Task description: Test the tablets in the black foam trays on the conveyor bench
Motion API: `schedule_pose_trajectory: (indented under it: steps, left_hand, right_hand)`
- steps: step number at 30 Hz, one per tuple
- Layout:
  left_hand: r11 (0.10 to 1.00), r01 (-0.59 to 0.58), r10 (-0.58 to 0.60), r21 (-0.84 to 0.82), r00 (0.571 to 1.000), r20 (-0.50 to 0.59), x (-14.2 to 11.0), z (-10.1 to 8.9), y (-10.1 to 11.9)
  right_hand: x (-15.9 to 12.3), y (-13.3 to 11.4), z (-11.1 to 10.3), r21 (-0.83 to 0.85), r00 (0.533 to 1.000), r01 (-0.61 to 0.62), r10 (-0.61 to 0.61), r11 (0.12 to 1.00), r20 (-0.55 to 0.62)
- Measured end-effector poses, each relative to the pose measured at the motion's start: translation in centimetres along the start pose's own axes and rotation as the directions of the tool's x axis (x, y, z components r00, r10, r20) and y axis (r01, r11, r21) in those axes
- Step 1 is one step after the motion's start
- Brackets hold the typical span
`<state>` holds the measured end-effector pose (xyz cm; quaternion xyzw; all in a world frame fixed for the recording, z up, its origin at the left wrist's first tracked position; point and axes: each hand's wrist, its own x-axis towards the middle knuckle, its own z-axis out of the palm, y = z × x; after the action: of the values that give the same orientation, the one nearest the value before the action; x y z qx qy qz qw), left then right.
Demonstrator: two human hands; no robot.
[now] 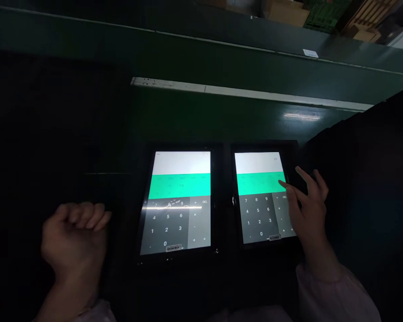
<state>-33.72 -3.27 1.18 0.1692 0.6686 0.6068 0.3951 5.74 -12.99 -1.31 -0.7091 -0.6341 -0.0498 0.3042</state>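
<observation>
Two tablets reading "DEL", 0–9; left fingers fisted, right fingers spread, nothing visibly held.

The left tablet and right tablet look glossy and glass-smooth, the left one mirroring light. The green bench looks smooth and semi-glossy, the box matt cardboard, the sleeve matt cloth.

Left tablet: calculator keypad, barcode label at near edge.
Right tablet: same layout; symbols near far right corner.
Left hand: curled — apart from left tablet.
Right hand: index fingertip at green band — contact unclear.
Worktop: cardboard boxes past far edge.
</observation>
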Motion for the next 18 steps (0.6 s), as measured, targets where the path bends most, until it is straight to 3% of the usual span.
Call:
schedule_pose_trajectory:
  steps: [3,5,8,12,18]
  left_hand:
    - [0.997,-0.052,0.051,-0.058,0.999,-0.013,0.0,-0.1,-1.0]
    - [0.999,-0.041,0.040,0.003,0.991,0.124,-0.7,-0.2,-1.4]
    - [0.990,0.013,-0.059,0.141,0.943,0.327,-1.8,-0.3,-1.7]
    - [0.987,0.002,-0.055,0.161,0.944,0.325,-2.0,-0.3,-1.8]
    - [0.987,-0.018,-0.034,0.160,0.950,0.311,-1.5,-0.4,-2.0]
  right_hand:
    - [0.0,-0.4,-0.2,0.012,0.999,-0.002,0.003,1.000,-0.034]
    - [0.1,-1.2,-0.5,0.033,0.998,0.039,-0.037,0.999,-0.048]
    - [0.2,-2.9,-0.9,0.078,0.986,0.157,-0.152,0.985,-0.066]
    - [0.1,-4.4,-0.6,0.154,0.964,0.259,-0.265,0.953,0.019]
    - [0.0,-4.0,-0.4,0.135,0.958,0.273,-0.282,0.952,0.046]
